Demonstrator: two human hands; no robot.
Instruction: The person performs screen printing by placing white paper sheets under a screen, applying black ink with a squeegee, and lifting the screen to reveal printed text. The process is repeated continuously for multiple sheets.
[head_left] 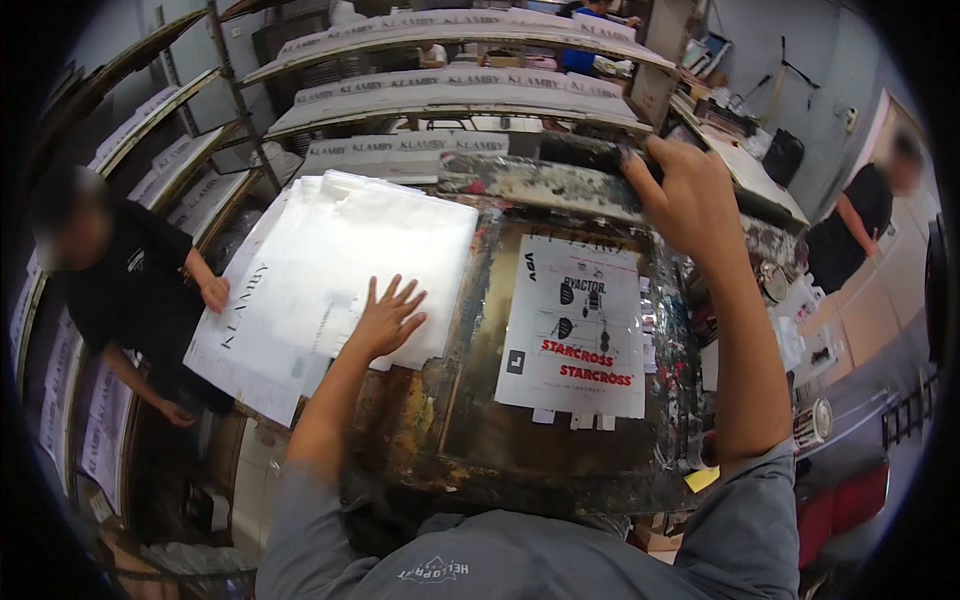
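My left hand lies with fingers spread on a stack of thin white sheets, left of the work table. Raised at the far side, my right hand is closed on the edge of a paint-stained printing screen frame, thumb on the near side; its other fingers are partly hidden. Between my arms, a printed white sheet with black drawings and red lettering rests on the brown printing bed. Small white tabs stick out beneath its lower edge.
At left, a person in black has one hand at the stack's edge. Another person stands at right. Racks of printed white sheets fill the back and left. Cans and a yellow scrap sit by the table's right edge.
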